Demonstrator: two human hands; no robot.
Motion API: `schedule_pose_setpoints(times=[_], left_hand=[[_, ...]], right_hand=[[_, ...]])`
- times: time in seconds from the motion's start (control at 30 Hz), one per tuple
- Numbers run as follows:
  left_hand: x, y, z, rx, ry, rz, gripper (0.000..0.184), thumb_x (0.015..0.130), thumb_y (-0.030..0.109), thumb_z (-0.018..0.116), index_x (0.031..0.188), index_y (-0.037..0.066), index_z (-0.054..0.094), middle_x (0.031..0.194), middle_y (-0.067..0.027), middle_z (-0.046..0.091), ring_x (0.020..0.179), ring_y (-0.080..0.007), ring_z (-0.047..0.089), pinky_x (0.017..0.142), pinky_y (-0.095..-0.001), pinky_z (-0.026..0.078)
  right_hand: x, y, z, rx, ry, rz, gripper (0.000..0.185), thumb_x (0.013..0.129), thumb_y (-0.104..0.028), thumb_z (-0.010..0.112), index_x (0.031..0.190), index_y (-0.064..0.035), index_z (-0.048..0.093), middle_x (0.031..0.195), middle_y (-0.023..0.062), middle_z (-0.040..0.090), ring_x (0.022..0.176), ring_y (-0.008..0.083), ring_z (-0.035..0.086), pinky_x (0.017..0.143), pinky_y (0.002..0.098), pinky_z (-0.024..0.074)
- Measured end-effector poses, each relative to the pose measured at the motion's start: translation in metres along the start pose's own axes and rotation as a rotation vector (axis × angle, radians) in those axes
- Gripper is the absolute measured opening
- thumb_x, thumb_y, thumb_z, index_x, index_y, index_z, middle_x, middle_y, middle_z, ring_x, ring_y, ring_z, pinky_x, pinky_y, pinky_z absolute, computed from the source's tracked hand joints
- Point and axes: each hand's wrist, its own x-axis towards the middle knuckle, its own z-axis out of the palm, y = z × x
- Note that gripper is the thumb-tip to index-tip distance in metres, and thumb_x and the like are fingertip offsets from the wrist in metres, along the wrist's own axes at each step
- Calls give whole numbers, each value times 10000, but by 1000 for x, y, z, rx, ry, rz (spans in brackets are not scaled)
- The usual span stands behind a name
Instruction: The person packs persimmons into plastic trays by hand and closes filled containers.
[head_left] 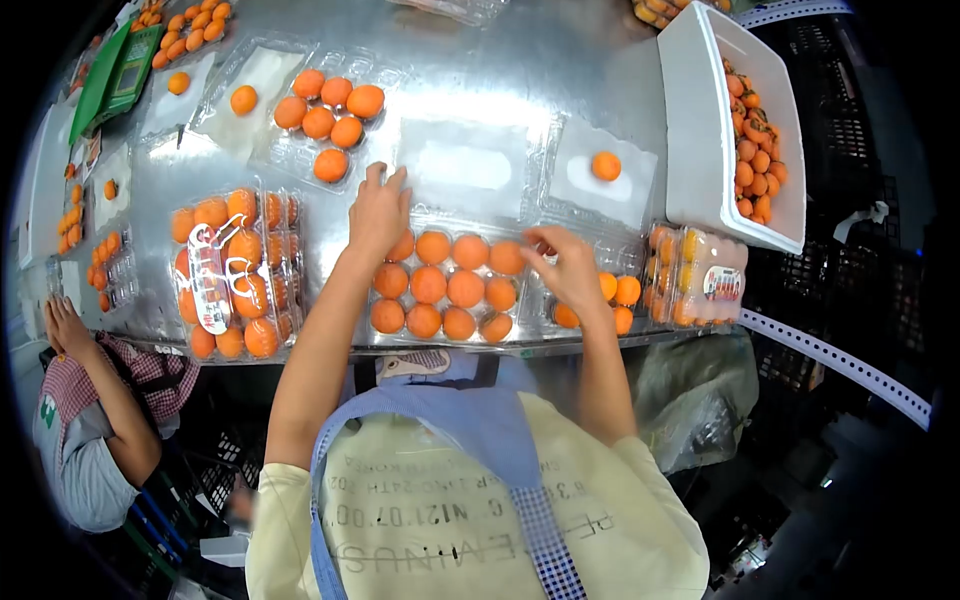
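Note:
In front of me lies a clear plastic tray (445, 308) filled with several rows of round orange fruit (465, 288). My left hand (379, 210) is over the tray's far left corner, its fingers stretched out and slightly apart, holding nothing visible. At the far right corner is my right hand (565, 265), fingers and thumb apart beside the corner fruit (506, 257); whether it touches the fruit or the tray rim I cannot tell. Beyond the tray, a clear plastic lid or tray (465, 165) rests on the metal table.
Stacked fruit packs (240, 270) stand at left, and another pack (710, 280) at right. A white foam box (690, 130) of fruit tilts at the far right. A partly filled tray (330, 120) lies behind. A co-worker's hands (68, 325) show at far left.

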Motion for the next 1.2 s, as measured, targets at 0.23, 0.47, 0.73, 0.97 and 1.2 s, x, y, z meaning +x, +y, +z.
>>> schedule_pose_setpoints(times=[0.23,0.47,0.73,0.97,1.2], left_hand=[[1,0,1,52,-1,2,369,839,169,587,1196,82,547,1260,-186,441,885,-376,601,770,-443,493],[1,4,-4,44,-46,-11,388,828,159,598,1200,68,539,1239,-195,432,936,-359,577,779,-440,499],[-1,0,-2,42,-32,-31,400,823,182,601,1215,120,546,1273,-160,436,916,-354,598,769,-431,497],[-2,0,-1,31,-42,-38,402,825,179,596,1219,122,542,1280,-161,429,927,-358,595,780,-435,493],[0,2,-3,41,-61,-46,404,827,176,590,1224,117,537,1287,-168,419,917,-360,599,776,-437,494]], right_hand=[[-50,-14,12,-169,-139,-48,270,701,-189,711,933,-80,630,861,61,625,774,231,618,651,366,480],[-70,-17,19,-412,-293,-418,324,650,-149,714,957,-133,612,983,1,554,913,206,537,700,347,427],[-73,2,20,69,-348,-167,290,663,-118,713,923,-90,587,973,28,572,899,242,547,729,360,453],[-74,-16,19,-305,-320,-360,406,606,-159,757,965,-102,575,899,48,571,836,248,574,666,363,479],[-86,-18,40,-291,-230,-284,411,606,-163,750,976,-93,584,891,60,566,847,261,583,672,360,489]])
